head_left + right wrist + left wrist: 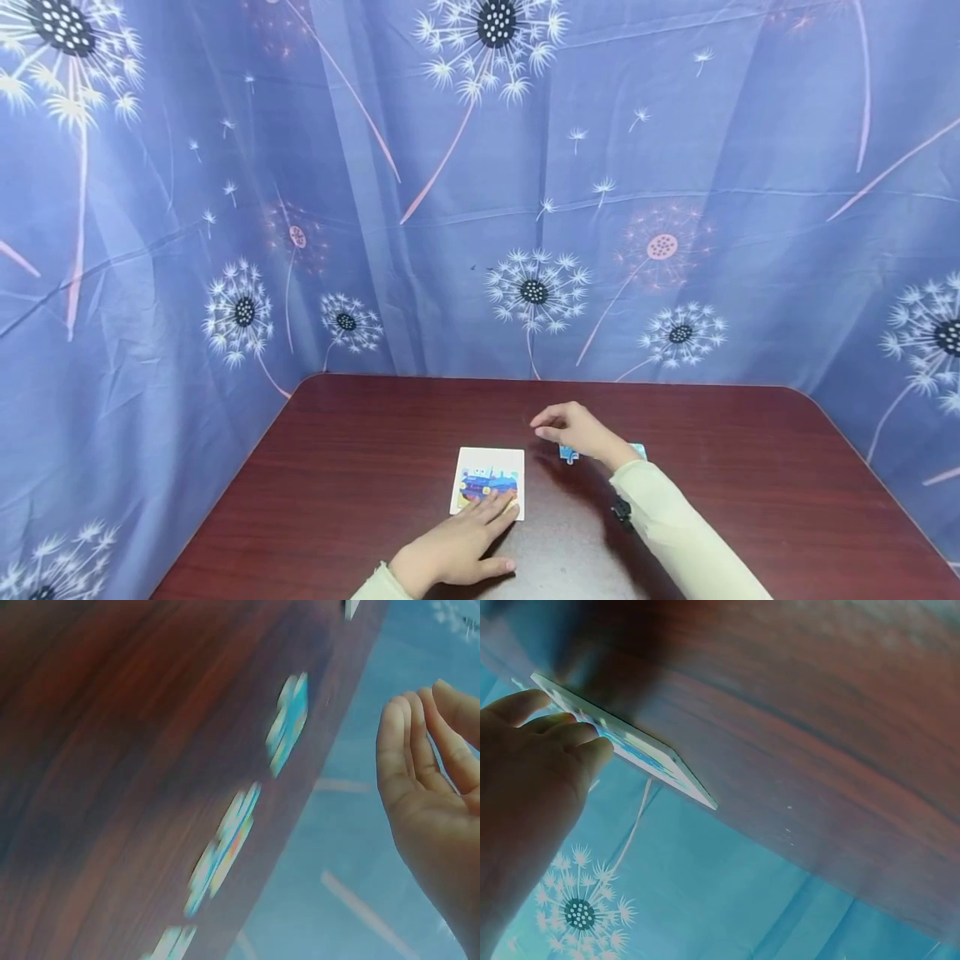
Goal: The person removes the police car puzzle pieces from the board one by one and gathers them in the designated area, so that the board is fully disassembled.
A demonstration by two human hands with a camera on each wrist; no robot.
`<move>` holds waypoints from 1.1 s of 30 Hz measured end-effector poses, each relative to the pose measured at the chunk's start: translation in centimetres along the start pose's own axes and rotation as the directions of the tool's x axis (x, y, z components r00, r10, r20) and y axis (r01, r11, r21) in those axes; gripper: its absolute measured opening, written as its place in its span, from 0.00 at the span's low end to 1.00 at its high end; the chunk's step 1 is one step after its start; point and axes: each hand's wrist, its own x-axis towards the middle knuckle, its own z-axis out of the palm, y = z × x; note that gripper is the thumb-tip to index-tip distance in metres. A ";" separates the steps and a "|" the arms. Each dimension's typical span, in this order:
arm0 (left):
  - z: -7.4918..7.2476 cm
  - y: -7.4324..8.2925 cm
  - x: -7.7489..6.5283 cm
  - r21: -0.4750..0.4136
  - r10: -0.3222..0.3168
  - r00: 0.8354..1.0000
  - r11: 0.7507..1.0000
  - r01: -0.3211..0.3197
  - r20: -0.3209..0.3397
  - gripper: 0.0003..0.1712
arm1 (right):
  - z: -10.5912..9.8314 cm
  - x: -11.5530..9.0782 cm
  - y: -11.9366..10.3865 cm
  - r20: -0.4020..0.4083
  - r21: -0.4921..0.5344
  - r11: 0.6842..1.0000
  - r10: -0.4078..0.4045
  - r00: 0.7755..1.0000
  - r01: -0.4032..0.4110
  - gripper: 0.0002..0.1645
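A square white-bordered puzzle board point(487, 458), with a blue cartoon picture on it, lies left of the table's middle. My left hand point(472, 537) rests its straight fingers on the near part of the board, covering some of the picture; the left wrist view shows the fingertips at the board's edge point(641, 744). My right hand point(577, 431) is raised to the right of the board, fingers bent and thumb near the fingertips, with nothing seen between them. Below it lies a blue puzzle piece point(567, 454), partly hidden. Several blurred puzzle pieces point(289, 724) line up in the right wrist view.
Another light blue piece point(638, 450) shows behind the right forearm. The dark red-brown wooden table point(375, 467) has rounded far corners. A blue curtain point(465, 208) with dandelion prints hangs along its far and side edges.
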 end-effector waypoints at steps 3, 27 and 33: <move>-0.1 0.0 0.0 0.018 0.014 1.000 1.000 -0.013 -0.005 0.40 | 1.6 1.0 -0.8 0.046 0.009 1.000 -0.026 0.999 0.026 0.09; 0.6 -0.8 0.0 -0.008 0.043 0.999 0.999 -0.043 -0.005 0.40 | 7.9 3.2 -2.8 0.229 0.080 0.997 -0.015 0.973 -0.003 0.08; 0.6 -0.9 0.0 -0.012 0.054 0.998 0.998 -0.054 -0.018 0.40 | 8.2 3.3 -3.0 0.229 0.057 0.998 -0.006 0.973 -0.007 0.05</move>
